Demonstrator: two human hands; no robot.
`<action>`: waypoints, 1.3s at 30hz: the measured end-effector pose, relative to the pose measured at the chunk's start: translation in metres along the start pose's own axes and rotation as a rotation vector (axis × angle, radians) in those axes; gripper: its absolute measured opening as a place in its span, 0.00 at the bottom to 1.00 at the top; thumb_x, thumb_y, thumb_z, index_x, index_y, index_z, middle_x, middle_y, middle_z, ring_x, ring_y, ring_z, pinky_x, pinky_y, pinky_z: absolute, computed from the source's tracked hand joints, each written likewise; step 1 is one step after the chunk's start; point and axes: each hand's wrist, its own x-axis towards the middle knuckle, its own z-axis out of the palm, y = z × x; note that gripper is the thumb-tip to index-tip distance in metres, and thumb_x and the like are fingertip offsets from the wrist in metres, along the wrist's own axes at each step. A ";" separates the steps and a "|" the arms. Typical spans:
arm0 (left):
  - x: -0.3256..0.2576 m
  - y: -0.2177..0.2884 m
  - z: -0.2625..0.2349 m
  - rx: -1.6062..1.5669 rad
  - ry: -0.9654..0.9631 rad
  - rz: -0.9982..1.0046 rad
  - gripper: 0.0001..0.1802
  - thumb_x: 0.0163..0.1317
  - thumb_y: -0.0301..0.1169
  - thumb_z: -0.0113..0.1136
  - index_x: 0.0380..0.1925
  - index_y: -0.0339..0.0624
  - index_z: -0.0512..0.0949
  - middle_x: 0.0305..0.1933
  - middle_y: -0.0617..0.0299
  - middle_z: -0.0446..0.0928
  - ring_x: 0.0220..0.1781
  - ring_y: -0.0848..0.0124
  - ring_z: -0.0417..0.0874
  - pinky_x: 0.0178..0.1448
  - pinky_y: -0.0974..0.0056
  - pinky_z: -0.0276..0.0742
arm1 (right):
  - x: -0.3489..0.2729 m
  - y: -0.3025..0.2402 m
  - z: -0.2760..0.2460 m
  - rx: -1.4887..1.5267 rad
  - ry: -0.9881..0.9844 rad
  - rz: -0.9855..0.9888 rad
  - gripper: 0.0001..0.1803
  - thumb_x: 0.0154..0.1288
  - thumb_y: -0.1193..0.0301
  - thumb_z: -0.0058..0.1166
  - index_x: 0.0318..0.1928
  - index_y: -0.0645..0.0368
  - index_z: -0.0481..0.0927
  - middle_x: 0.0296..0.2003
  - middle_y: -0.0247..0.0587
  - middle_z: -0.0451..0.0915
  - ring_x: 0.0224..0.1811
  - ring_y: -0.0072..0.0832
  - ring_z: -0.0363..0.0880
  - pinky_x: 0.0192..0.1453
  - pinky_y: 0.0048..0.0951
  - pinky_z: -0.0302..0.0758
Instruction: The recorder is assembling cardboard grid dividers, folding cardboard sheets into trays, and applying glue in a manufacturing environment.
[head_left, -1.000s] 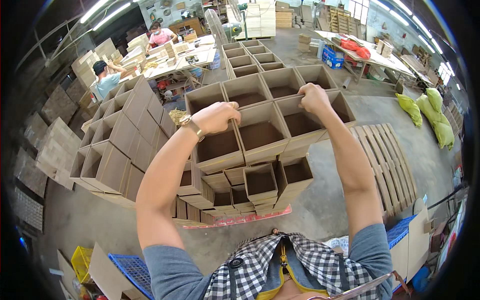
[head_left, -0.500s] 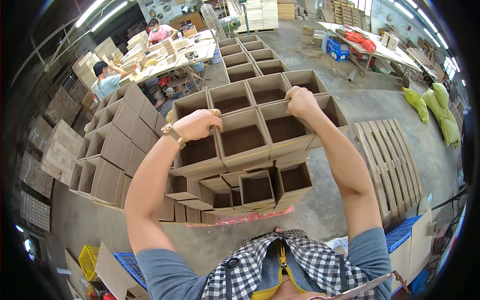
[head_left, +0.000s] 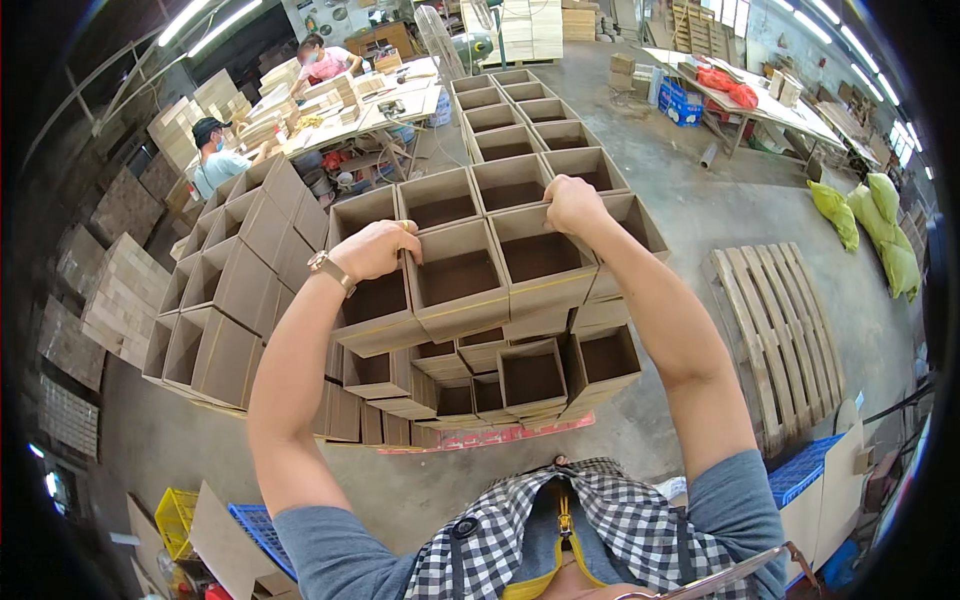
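Observation:
Open brown cardboard boxes (head_left: 456, 283) are stacked in a tall block in front of me, their openings facing up. My left hand (head_left: 378, 249), with a wristwatch on the wrist, grips the back rim of a top box at the left. My right hand (head_left: 573, 204) grips the back rim of the top box (head_left: 541, 262) beside it on the right. Both arms reach up and forward over the stack. Lower boxes (head_left: 532, 378) show beneath the top layer.
Another stepped stack of boxes (head_left: 232, 290) stands at the left. A wooden pallet (head_left: 778, 335) lies on the floor at right, with yellow-green sacks (head_left: 884, 232) beyond. Two people sit at a cluttered table (head_left: 350, 100) far back. Blue crates (head_left: 255, 535) and a yellow crate (head_left: 174, 518) sit near my feet.
The view has shifted slightly; the stack sits a little lower in the picture. Both hands keep their hold on the top boxes' rims.

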 end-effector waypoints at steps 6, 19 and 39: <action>0.007 -0.018 0.018 -0.031 -0.002 -0.022 0.21 0.37 0.11 0.45 0.29 0.40 0.80 0.34 0.52 0.74 0.41 0.50 0.75 0.46 0.55 0.70 | 0.005 0.001 0.011 -0.015 0.015 -0.031 0.10 0.53 0.77 0.51 0.36 0.57 0.81 0.42 0.51 0.81 0.48 0.45 0.79 0.52 0.39 0.76; 0.011 -0.027 0.021 -0.027 -0.002 -0.047 0.20 0.36 0.11 0.46 0.29 0.39 0.80 0.35 0.50 0.75 0.42 0.50 0.76 0.47 0.55 0.70 | 0.009 -0.006 0.008 -0.068 -0.051 -0.025 0.12 0.53 0.78 0.50 0.39 0.63 0.79 0.41 0.55 0.80 0.46 0.47 0.80 0.50 0.41 0.77; -0.022 -0.049 -0.019 0.294 0.103 -0.220 0.12 0.44 0.17 0.52 0.28 0.43 0.80 0.37 0.55 0.76 0.42 0.55 0.79 0.45 0.56 0.74 | 0.004 -0.004 0.010 -0.109 -0.117 -0.100 0.25 0.50 0.61 0.65 0.49 0.55 0.77 0.49 0.45 0.77 0.56 0.40 0.73 0.59 0.39 0.70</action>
